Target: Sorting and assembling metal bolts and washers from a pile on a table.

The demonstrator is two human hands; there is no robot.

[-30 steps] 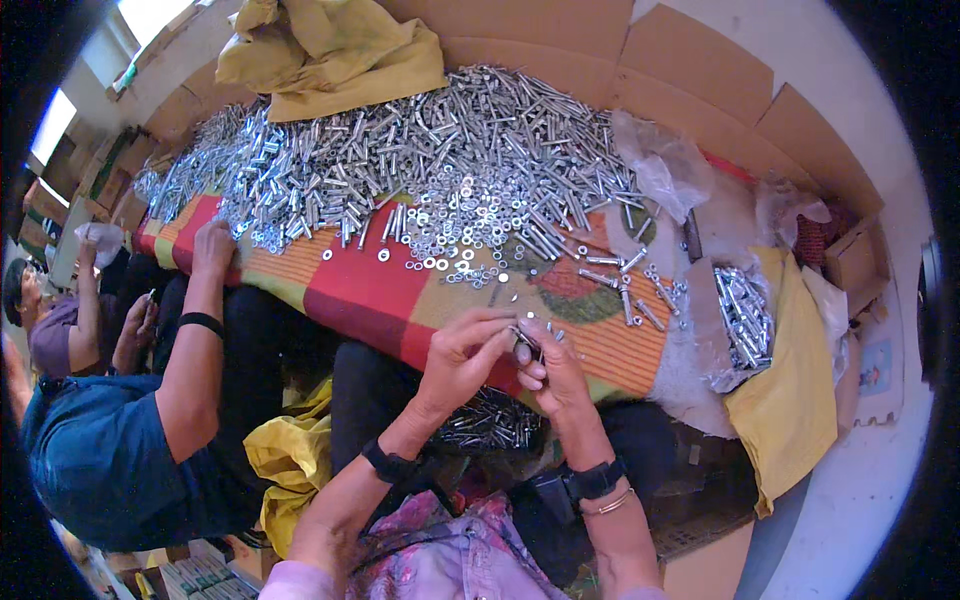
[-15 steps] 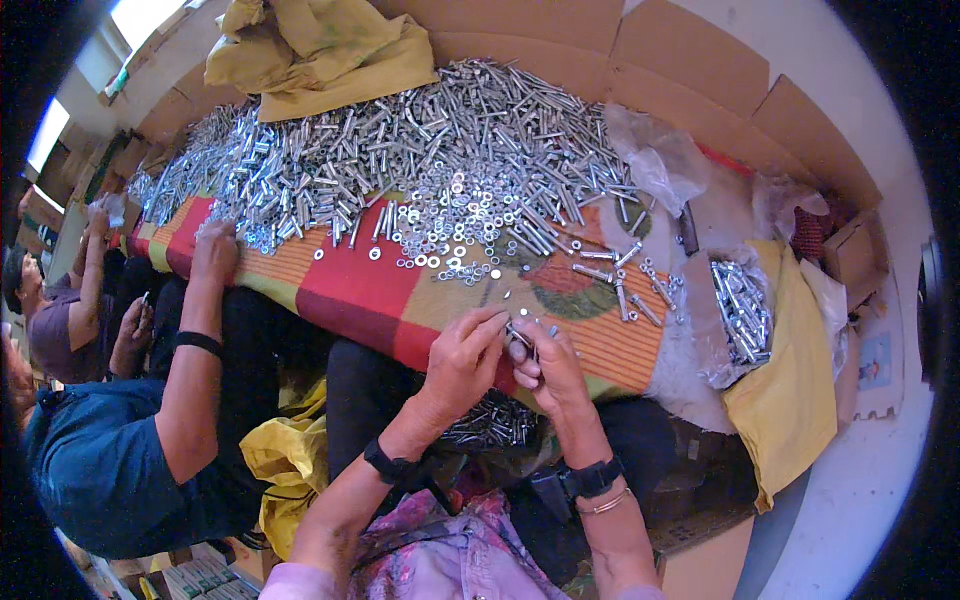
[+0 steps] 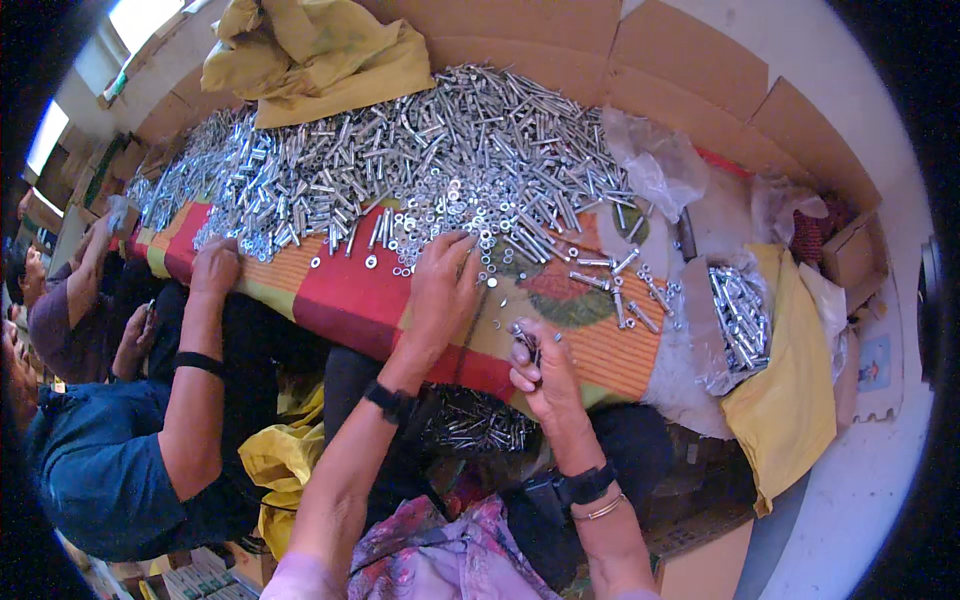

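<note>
My left hand reaches to the near edge of a heap of loose washers. Its fingers are bent and close together over the washers; whatever is between their tips is hidden. Closer to me, my right hand is closed around several metal bolts, raised just off the cloth's near edge. Behind the washers spreads a big pile of shiny bolts. A few bolts fitted with washers or nuts lie on the patterned cloth, to the right of my left hand.
At the right stands a plastic-lined box of bolts, beside a yellow sack. Cardboard walls the back. More dark bolts sit below the cloth edge. On my left, a co-worker's hand touches the pile; another person sits beyond.
My left hand has parted from my right and moved forward and left to the washers. My right hand stays near its place, still holding bolts.
</note>
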